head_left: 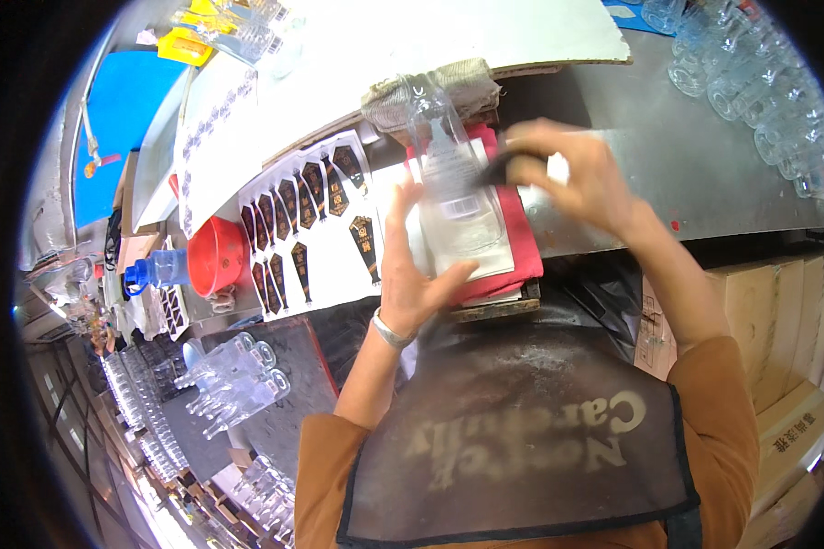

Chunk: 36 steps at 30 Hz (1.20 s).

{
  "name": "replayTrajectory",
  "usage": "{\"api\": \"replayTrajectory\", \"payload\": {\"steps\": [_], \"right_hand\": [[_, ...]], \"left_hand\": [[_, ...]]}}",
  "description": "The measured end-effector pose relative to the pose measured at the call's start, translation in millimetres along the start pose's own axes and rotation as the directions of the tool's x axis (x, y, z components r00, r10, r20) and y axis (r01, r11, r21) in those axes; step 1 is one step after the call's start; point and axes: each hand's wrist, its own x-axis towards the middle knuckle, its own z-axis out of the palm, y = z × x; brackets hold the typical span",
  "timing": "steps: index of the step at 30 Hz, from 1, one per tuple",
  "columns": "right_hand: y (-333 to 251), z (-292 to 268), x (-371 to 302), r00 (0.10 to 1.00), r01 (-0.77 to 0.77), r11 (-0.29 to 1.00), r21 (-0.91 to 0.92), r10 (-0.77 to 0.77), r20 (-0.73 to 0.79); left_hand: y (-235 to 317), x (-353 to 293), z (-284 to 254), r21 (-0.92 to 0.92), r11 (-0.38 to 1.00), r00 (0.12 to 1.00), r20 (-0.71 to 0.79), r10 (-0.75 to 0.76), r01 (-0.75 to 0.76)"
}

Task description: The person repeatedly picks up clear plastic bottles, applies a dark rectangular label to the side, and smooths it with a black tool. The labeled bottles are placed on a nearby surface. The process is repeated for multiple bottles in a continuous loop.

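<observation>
A clear glass bottle (471,224) lies on a white pad over red cloth (525,242), its neck resting on a rolled grey cloth (384,105). Printing and a white label patch show on its face. Along the bottle's left side is my left hand (407,270), fingers stretched and thumb spread near its base; whether it presses on the glass I cannot tell. My right hand (572,174) pinches a small black tool (502,171), blurred by motion, at the bottle's right side. Its exact kind is unclear. Left of my left hand lies a sheet of dark decals (316,197).
A red bucket (218,254) and a blue-capped plastic jug (163,268) stand at the left. Glass bottles (233,380) sit lower left, with more glassware (742,91) at the upper right. A white board (412,37) spans the far side. Cardboard boxes (764,316) are stacked at right.
</observation>
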Motion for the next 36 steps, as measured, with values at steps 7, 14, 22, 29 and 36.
{"api": "replayTrajectory", "payload": {"steps": [7,14,22,29,36], "right_hand": [[-25.0,12.6,65.0,0.956,0.273,0.909,-0.316,-0.292,-0.013],[-74.2,36.3,9.6,0.856,0.459,0.887,-0.057,-0.424,0.296],[-50.9,14.0,-23.3,0.950,0.290,0.954,0.082,-0.297,0.093],[-51.4,-37.9,-60.0,0.881,-0.471,0.833,0.291,0.461,0.107],[6.0,-109.1,-20.1,0.774,-0.400,0.764,0.507,0.578,-0.260]], "left_hand": [[10.0,97.1,-46.8,0.145,0.985,0.990,-0.092,0.111,-0.097],[-6.3,186.3,-27.1,0.294,0.952,0.995,0.031,-0.094,0.080],[17.7,160.8,-28.4,0.005,0.999,0.997,-0.058,-0.049,0.050],[104.5,147.3,-87.4,-0.329,0.905,0.932,-0.326,0.158,-0.269],[72.1,302.8,-139.9,0.039,0.922,0.867,-0.329,0.376,-0.385]]}}
